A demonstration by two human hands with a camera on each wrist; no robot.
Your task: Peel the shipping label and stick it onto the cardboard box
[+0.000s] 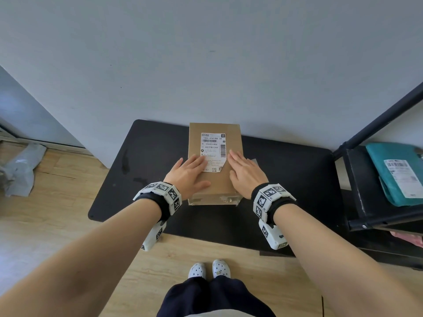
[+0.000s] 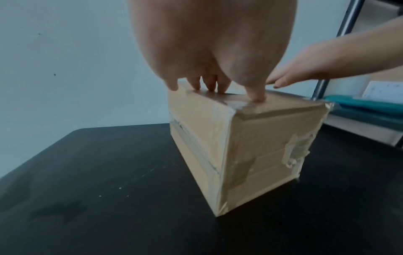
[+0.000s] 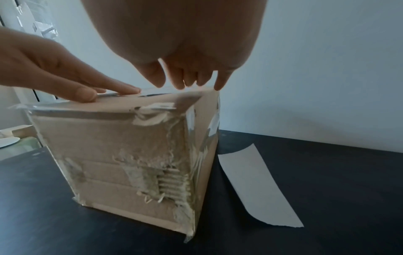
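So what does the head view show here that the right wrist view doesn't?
Only the head view shows the shipping label lying flat on top of the cardboard box, plus a teal parcel on the shelf. Only the right wrist view shows the peeled backing paper on the table and the torn tape on the box's end. Both show the left hand and right hand flat on the box top.

You have bare room on the black table [image 1: 148,161] to the left of the cardboard box [image 1: 212,186]. Behind the box the wall [image 1: 206,65] blocks you. On the right, a strip of backing paper [image 3: 259,188] lies beside the box, and the black shelf [image 1: 366,179] stands past it.
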